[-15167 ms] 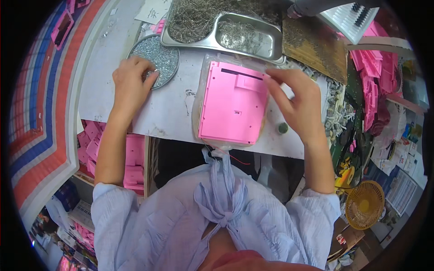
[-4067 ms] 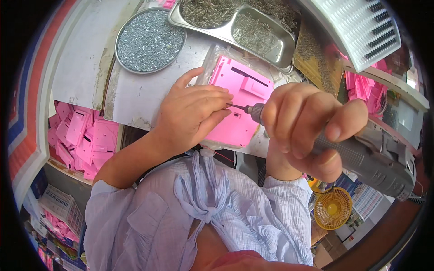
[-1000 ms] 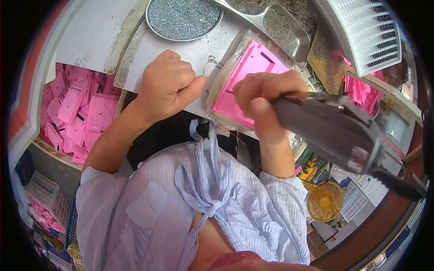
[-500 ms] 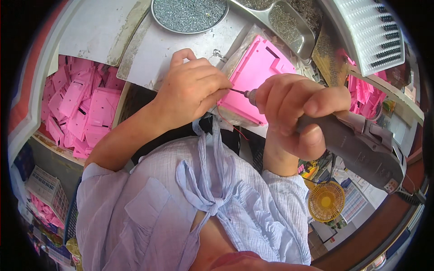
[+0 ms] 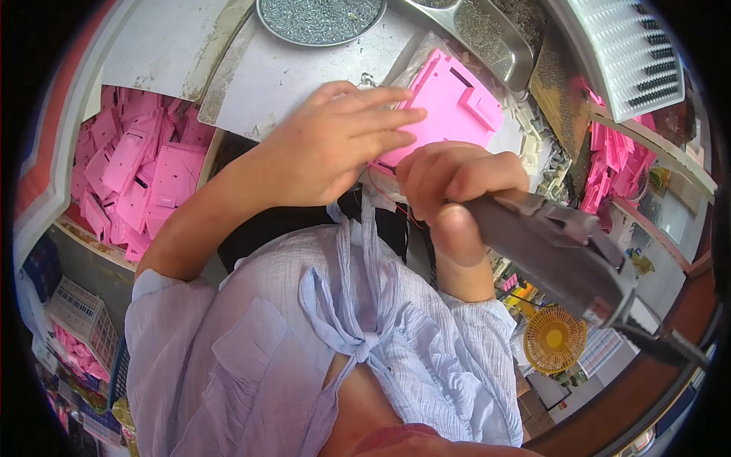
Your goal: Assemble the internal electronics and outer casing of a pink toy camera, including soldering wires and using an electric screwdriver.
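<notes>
A pink plastic housing (image 5: 449, 107) lies on clear plastic wrap in front of me. My left hand (image 5: 335, 141) rests at its left edge, fingers stretched out and slightly spread, with nothing gripped. In my right hand (image 5: 461, 186) is a dark grey electric screwdriver (image 5: 541, 244), its body slanting down to the right with a cord at the rear end. The fingers of that hand wrap round its front part, close over the near edge of the housing. The bit is hidden behind the hand. A thin red wire (image 5: 392, 206) hangs from the housing's near edge.
A round metal dish of silver screws (image 5: 324, 19) sits at the back. Right of it stands a divided metal tray (image 5: 514, 57) with small screws. Pink parts (image 5: 129, 167) fill a bin at left, and more (image 5: 617, 164) lie at right. A white ridged rack (image 5: 624, 57) is at upper right.
The screwdriver and right hand have moved left and slightly down, nearer the housing's near edge. My left hand's fingers have gone from bunched at the bit to stretched across the housing's edge.
</notes>
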### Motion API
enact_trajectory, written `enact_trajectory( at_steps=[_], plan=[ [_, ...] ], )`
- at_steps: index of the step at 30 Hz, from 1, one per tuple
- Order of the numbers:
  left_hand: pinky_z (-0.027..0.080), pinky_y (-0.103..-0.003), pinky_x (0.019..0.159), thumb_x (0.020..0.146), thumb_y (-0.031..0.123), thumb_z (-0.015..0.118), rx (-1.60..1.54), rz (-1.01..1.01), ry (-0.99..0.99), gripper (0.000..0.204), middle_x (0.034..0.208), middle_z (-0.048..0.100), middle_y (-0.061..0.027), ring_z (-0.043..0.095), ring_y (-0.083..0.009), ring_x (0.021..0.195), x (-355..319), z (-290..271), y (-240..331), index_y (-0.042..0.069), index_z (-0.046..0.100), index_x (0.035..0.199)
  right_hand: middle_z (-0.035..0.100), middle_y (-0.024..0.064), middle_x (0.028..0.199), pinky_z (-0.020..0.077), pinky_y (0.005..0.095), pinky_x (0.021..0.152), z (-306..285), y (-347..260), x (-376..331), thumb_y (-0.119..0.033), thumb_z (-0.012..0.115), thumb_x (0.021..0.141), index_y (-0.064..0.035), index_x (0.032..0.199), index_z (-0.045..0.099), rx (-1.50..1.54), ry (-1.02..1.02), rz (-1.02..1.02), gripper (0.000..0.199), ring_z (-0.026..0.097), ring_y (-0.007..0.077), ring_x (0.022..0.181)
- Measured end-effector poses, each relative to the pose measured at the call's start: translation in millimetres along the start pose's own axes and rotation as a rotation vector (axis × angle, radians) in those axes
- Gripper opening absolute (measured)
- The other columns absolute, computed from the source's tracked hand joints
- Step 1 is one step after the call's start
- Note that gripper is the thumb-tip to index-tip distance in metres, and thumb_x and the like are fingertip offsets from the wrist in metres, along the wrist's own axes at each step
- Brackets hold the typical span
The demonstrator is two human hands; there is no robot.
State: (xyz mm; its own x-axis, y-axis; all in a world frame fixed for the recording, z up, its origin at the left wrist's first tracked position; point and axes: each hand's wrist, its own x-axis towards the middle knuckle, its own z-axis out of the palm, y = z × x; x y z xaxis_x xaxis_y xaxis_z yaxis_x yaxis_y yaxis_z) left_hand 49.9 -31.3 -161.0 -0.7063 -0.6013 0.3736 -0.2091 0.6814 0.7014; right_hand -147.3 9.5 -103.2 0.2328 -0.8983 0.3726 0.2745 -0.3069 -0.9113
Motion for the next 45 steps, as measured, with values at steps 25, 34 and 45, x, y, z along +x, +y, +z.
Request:
enact_trajectory(
  at_steps=[25, 34, 45],
  plan=[
    [0.042, -0.049, 0.107, 0.077, 0.004, 0.068, 0.222, 0.079, -0.015, 0.038, 0.13, 0.068, -0.0093, 0.058, -0.0349, 0.125, 74.5, 60.6, 29.5, 0.008, 0.072, 0.115, 0.047, 0.0034, 0.061, 0.0435, 0.0376, 0.055, -98.0, -52.7, -44.4, -0.02, 0.067, 0.094, -0.0032, 0.119, 0.051, -0.081, 0.343, -0.121, 0.034, 0.046, 0.0163, 0.052],
    [0.043, -0.05, 0.105, 0.076, 0.008, 0.072, 0.305, 0.032, -0.038, 0.033, 0.129, 0.068, -0.0063, 0.06, -0.0316, 0.122, 78.8, 64.9, 31.8, 0.011, 0.074, 0.109, 0.05, 0.0055, 0.062, 0.0418, 0.0347, 0.053, -135.4, -15.8, -41.2, -0.014, 0.066, 0.094, -0.0019, 0.119, 0.051, -0.124, 0.334, -0.154, 0.032, 0.047, 0.0152, 0.053],
    [0.042, -0.049, 0.105, 0.075, 0.008, 0.073, 0.281, 0.006, -0.049, 0.034, 0.128, 0.069, -0.0049, 0.059, -0.0305, 0.122, 80.4, 66.4, 30.7, 0.012, 0.075, 0.109, 0.049, 0.0064, 0.063, 0.0435, 0.0381, 0.057, -141.0, -23.6, -24.8, -0.019, 0.066, 0.094, -0.0031, 0.118, 0.05, -0.058, 0.29, -0.135, 0.033, 0.046, 0.0171, 0.054]
  ],
)
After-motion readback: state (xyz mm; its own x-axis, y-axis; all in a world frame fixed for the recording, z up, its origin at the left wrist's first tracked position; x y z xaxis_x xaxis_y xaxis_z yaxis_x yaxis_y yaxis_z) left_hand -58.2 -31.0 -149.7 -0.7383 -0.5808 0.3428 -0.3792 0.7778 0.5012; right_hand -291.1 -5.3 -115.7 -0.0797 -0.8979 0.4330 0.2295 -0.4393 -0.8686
